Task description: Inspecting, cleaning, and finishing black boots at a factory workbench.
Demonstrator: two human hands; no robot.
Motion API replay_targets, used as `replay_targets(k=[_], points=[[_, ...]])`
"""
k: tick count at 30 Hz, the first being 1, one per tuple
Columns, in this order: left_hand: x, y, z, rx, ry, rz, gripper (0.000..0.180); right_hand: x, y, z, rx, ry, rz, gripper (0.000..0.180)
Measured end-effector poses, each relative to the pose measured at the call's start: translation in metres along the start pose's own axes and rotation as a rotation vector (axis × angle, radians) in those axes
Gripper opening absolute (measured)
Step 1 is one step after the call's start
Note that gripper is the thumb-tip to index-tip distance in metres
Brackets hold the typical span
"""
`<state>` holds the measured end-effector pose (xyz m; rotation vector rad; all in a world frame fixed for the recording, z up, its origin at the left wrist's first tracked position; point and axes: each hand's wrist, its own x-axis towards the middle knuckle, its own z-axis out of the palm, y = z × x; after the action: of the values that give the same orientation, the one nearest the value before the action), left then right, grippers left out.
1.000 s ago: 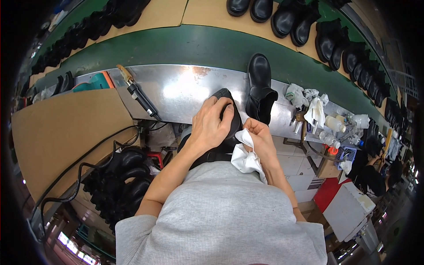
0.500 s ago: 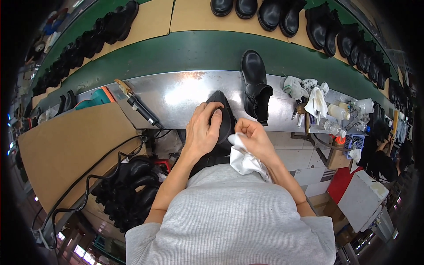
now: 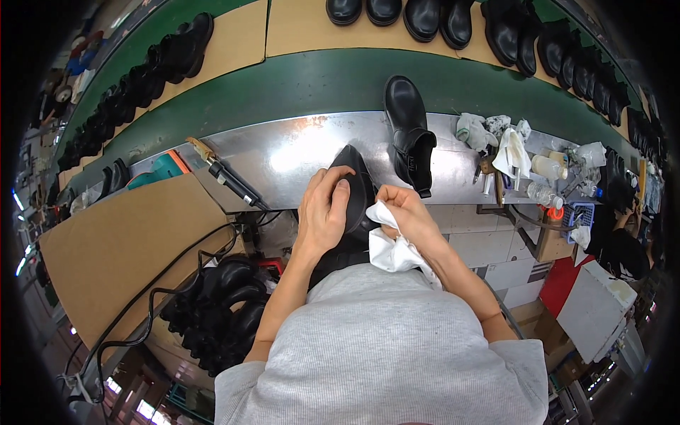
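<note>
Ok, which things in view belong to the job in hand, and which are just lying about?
In hand:
- black shoe, gripped by the left hand
- white cloth, held in the right hand

Apparently just lying about:
- black boot, untouched, perhaps next
- black tool with tan end
- plastic bottle
- cardboard sheet

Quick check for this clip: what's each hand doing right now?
Left hand: closed, holding a black shoe.
Right hand: closed, pinching a white cloth.
</note>
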<state>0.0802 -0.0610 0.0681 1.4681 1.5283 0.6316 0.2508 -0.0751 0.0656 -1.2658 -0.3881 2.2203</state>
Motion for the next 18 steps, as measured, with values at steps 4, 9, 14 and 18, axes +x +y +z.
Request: replay_targets(k=[4,9,14,18], points=[[0.0,-0.003,0.0,-0.01,0.007,0.021,0.029,0.002,0.019,0.001,-0.342,-0.046,-0.351,0.011],[-0.001,0.0,-0.001,-0.007,-0.007,-0.002,0.029,-0.001,0.008,0.003,-0.225,0.035,-0.125,0.009],[-0.001,-0.002,0.0,-0.007,-0.01,-0.006,0.029,0.002,0.015,-0.001,-0.304,-0.021,-0.241,0.009],[0.0,0.0,0.0,-0.009,-0.017,-0.015,0.029,0.0,0.007,0.002,-0.252,0.03,-0.175,0.009]])
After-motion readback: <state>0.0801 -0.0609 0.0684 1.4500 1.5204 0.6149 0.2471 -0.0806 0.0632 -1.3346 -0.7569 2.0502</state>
